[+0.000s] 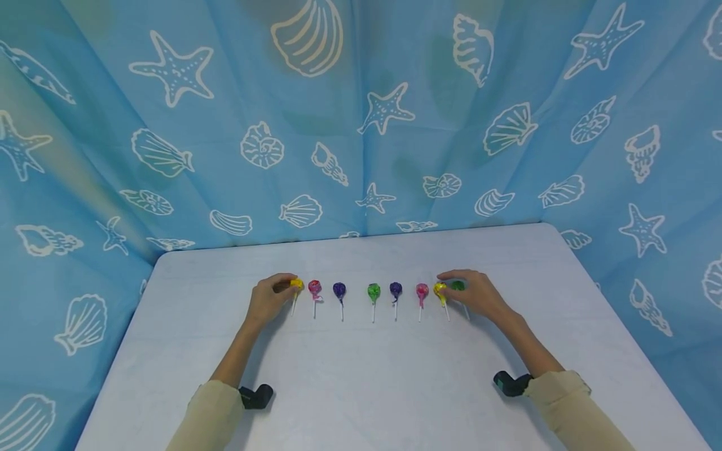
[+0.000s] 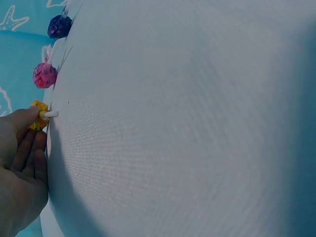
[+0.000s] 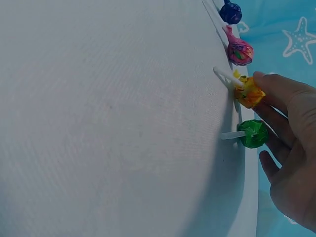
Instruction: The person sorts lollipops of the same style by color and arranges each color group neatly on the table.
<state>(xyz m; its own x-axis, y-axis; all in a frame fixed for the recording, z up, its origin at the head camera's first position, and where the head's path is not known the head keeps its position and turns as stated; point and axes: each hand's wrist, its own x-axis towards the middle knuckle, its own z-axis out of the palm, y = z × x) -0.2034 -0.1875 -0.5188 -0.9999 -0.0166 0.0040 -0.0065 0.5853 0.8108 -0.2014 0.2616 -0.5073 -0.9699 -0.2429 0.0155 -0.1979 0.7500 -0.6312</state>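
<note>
A row of wrapped lollipops lies on the white table, sticks toward me. At the row's left end my left hand pinches a yellow lollipop by its head, between thumb and fingers. Beside it are a pink lollipop and a purple lollipop. Toward the right end, my right hand holds a second yellow lollipop with thumb and fingertips. A dark green lollipop lies by the other fingers of that hand, partly hidden in the head view.
Between the hands lie a light green lollipop, another purple lollipop and another pink lollipop. The white tabletop reaches back to a blue curtain with shell and starfish prints. Black wrist cameras sit at both sleeves.
</note>
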